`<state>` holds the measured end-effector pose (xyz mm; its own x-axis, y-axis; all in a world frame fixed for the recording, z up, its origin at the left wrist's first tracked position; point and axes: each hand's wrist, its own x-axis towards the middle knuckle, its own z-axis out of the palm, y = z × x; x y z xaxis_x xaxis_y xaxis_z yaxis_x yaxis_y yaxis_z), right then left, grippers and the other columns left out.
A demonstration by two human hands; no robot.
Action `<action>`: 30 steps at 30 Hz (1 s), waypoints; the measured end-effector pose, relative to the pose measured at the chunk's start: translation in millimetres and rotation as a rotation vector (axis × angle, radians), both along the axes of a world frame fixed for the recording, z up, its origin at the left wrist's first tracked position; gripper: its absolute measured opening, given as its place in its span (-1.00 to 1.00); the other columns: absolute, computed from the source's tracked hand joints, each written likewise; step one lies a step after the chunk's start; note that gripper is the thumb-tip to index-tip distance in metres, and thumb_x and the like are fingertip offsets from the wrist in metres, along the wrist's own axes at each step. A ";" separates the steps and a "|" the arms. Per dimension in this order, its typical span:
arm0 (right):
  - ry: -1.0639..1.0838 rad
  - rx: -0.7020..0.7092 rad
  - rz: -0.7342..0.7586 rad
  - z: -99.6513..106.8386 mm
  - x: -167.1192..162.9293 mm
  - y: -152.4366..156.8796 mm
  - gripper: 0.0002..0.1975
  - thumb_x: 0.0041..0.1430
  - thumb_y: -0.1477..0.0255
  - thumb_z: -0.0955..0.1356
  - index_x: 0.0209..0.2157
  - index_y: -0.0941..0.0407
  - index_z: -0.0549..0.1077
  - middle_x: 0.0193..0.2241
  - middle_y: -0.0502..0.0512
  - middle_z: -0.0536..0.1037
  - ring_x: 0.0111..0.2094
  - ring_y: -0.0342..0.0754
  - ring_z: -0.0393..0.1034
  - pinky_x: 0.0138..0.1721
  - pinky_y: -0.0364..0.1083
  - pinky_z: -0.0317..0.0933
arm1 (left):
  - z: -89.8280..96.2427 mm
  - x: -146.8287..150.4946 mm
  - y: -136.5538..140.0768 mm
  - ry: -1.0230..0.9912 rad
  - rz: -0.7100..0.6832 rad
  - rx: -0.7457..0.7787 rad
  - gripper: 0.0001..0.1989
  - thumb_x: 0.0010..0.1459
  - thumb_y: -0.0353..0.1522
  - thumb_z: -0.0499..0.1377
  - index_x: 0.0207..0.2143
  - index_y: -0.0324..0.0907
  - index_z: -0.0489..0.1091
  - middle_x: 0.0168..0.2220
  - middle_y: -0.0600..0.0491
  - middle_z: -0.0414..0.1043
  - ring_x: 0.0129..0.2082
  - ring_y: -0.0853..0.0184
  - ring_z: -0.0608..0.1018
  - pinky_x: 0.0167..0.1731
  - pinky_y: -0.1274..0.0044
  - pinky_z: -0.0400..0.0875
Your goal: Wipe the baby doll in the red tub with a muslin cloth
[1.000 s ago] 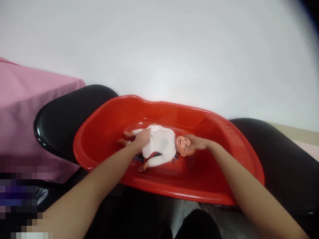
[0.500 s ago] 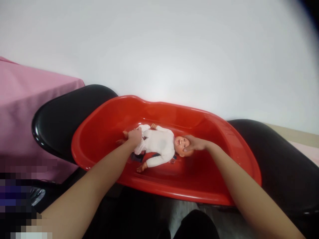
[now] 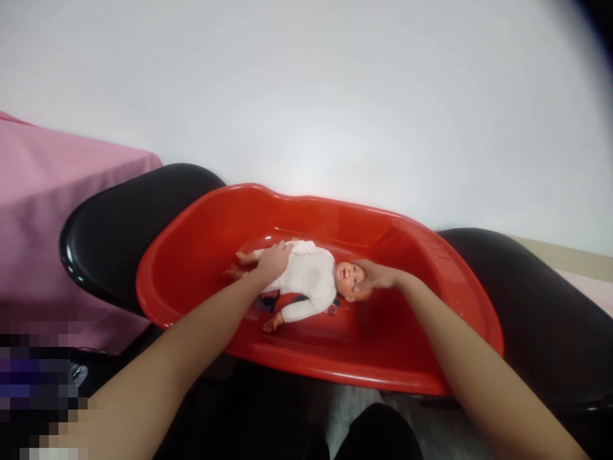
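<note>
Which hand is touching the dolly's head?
The right hand, with its thumb against the doll's head; the left hand is down at the white clothes instead.

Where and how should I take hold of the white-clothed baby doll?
Likely the torso of the white-clothed baby doll, from above: it lies face up inside the red plastic tub, chest unblocked between the right hand at its head and the left hand over its hips.
</note>
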<state>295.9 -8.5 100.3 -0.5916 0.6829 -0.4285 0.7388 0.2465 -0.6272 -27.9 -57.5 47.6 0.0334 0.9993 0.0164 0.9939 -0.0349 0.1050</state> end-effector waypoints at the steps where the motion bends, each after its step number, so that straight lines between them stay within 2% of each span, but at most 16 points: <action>1: 0.000 -0.002 -0.008 -1.0 0.7 0.5 -0.13 -0.26 0.23 0.54 0.15 0.04 0.27 0.02 0.17 0.45 0.04 0.19 0.33 0.08 0.08 0.22 | -3.6 1.2 -0.1 0.023 -0.052 0.053 -0.60 0.29 -0.41 -0.17 0.13 -0.12 0.22 0.00 -0.14 0.30 0.00 0.13 0.37 -0.03 0.33 0.27; 3: -0.003 -0.001 -0.031 -2.2 1.7 0.9 -0.11 -0.27 0.25 0.55 0.16 0.04 0.26 0.02 0.19 0.45 0.03 0.20 0.34 0.07 0.08 0.23 | -11.8 -0.5 -0.3 0.047 -0.110 0.099 -0.58 0.31 -0.38 -0.15 0.17 -0.07 0.19 0.05 -0.12 0.28 0.07 0.14 0.30 0.03 0.33 0.20; 7: 0.002 -0.004 -0.044 -1.8 2.4 0.8 -0.11 -0.28 0.26 0.55 0.15 0.05 0.29 0.01 0.19 0.46 0.02 0.20 0.35 0.06 0.06 0.24 | -23.9 -14.8 1.6 0.023 -0.116 0.067 -0.53 0.30 -0.37 -0.13 0.25 -0.14 0.09 0.17 -0.14 0.22 0.17 0.16 0.22 0.10 0.35 0.13; 11: 0.025 -0.016 -0.027 -1.4 1.9 0.8 -0.13 -0.27 0.25 0.54 0.15 0.06 0.29 0.01 0.18 0.46 0.03 0.19 0.34 0.08 0.07 0.21 | -29.0 -30.3 2.5 0.003 -0.026 0.020 -0.52 0.28 -0.31 -0.07 0.24 -0.17 0.10 0.18 -0.16 0.22 0.15 0.12 0.26 0.10 0.28 0.12; 15: 0.065 -0.023 -0.034 -1.6 1.3 0.4 -0.14 -0.29 0.26 0.55 0.13 0.10 0.32 0.00 0.20 0.46 0.01 0.17 0.35 0.07 0.07 0.21 | -30.8 -39.9 0.5 0.024 0.103 0.024 -0.30 0.17 -0.05 0.07 0.25 -0.25 0.08 0.19 -0.26 0.17 0.17 -0.07 0.20 0.07 0.14 0.13; 18: 0.099 -0.039 -0.052 -0.5 0.5 -0.3 -0.17 -0.32 0.28 0.56 0.09 0.09 0.36 -0.03 0.18 0.48 -0.01 0.16 0.36 0.06 0.07 0.22 | -26.0 -41.2 -1.1 0.027 0.156 0.011 -0.24 0.10 0.03 0.11 0.19 -0.31 0.16 0.12 -0.33 0.24 0.08 -0.08 0.30 0.01 0.17 0.21; 21: 0.151 -0.063 -0.090 1.4 -0.8 -2.0 -0.20 -0.38 0.33 0.58 0.02 0.12 0.41 -0.08 0.19 0.51 -0.05 0.14 0.38 0.04 0.06 0.23 | -14.2 -37.2 -1.1 0.004 0.172 -0.012 -0.33 0.05 -0.01 0.17 0.05 -0.33 0.27 -0.03 -0.31 0.37 -0.04 -0.03 0.42 -0.07 0.25 0.28; 24: 0.198 -0.080 -0.144 3.1 -2.7 -6.5 -0.20 -0.42 0.36 0.59 0.00 0.17 0.43 -0.12 0.22 0.52 -0.10 0.13 0.41 0.01 0.07 0.25 | -1.7 -30.5 0.8 -0.052 0.202 -0.084 -0.42 0.04 -0.10 0.22 0.00 -0.32 0.30 -0.14 -0.25 0.45 -0.13 0.00 0.50 -0.16 0.29 0.34; 26: 0.212 -0.077 -0.159 4.5 -4.1 -11.0 -0.20 -0.41 0.37 0.58 0.00 0.18 0.43 -0.12 0.24 0.52 -0.10 0.14 0.41 0.01 0.08 0.25 | 3.4 -26.4 2.3 -0.099 0.199 -0.083 -0.51 0.09 -0.17 0.18 -0.01 -0.31 0.32 -0.21 -0.23 0.49 -0.20 0.01 0.53 -0.23 0.31 0.37; 30: 0.201 -0.006 -0.184 14.8 -5.0 -22.5 -0.16 -0.41 0.37 0.58 0.04 0.16 0.41 -0.06 0.23 0.50 -0.02 0.18 0.37 0.07 0.13 0.21 | 8.1 -23.0 2.1 -0.168 0.154 0.013 -0.74 0.21 -0.35 0.01 -0.12 -0.28 0.38 -0.26 -0.21 0.51 -0.26 0.06 0.56 -0.25 0.32 0.38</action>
<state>290.9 -31.0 115.2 -0.5317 0.7846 -0.3189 0.6312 0.1159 -0.7669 -50.9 -55.4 55.7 -0.1236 0.9921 0.0220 0.9562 0.1132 0.2701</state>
